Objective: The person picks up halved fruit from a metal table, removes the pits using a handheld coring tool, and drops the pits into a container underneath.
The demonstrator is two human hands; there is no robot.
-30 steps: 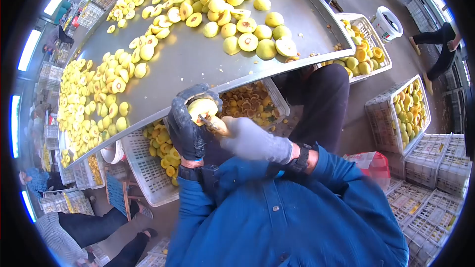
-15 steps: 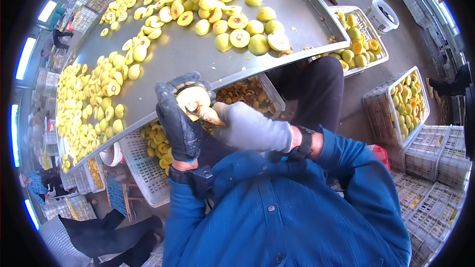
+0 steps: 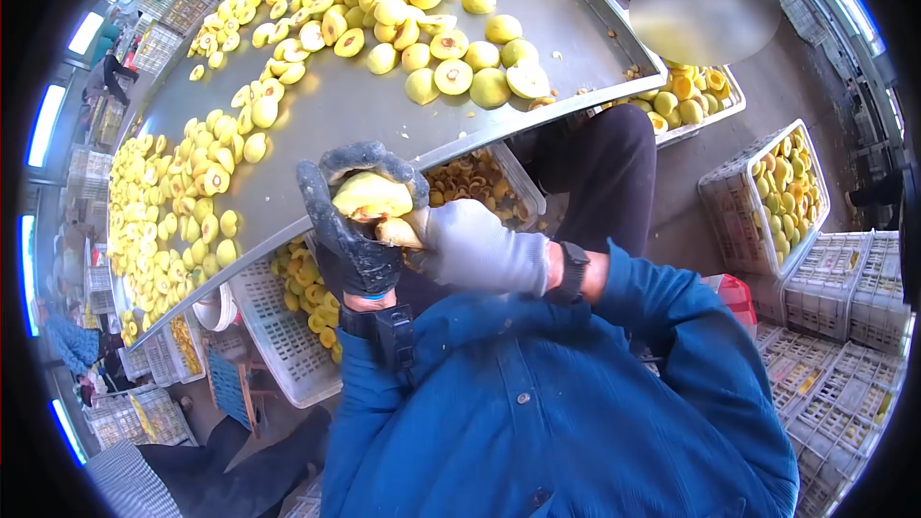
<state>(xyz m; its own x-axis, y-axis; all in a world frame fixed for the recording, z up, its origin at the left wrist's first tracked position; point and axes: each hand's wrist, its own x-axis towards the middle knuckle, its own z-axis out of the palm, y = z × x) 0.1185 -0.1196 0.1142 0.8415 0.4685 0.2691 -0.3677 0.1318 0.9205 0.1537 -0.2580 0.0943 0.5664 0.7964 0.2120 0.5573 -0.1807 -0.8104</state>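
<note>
My left hand (image 3: 357, 230), in a dark, dusty glove, cups a yellow halved fruit (image 3: 374, 196) at the table's near edge. Its cut face is turned toward my body. My right hand (image 3: 475, 245), in a light grey glove, grips a short wooden-handled tool (image 3: 397, 232) against the underside of that fruit. The tool's tip is hidden by the fruit. Beyond both hands, many halved fruits (image 3: 453, 77) lie on the metal table (image 3: 336, 125), some cut side up.
Below the table stand a crate of fruit (image 3: 278, 336) and a crate of pits and scraps (image 3: 523, 177). Two more fruit crates (image 3: 734, 101) (image 3: 739, 221) are at the right, above stacked crates (image 3: 830, 278). A person's legs (image 3: 221, 465) show at lower left.
The fruit in my left hand has turned, so its cut face has tilted down toward the tool. My right hand has stayed close against it. The whole view has shifted slightly.
</note>
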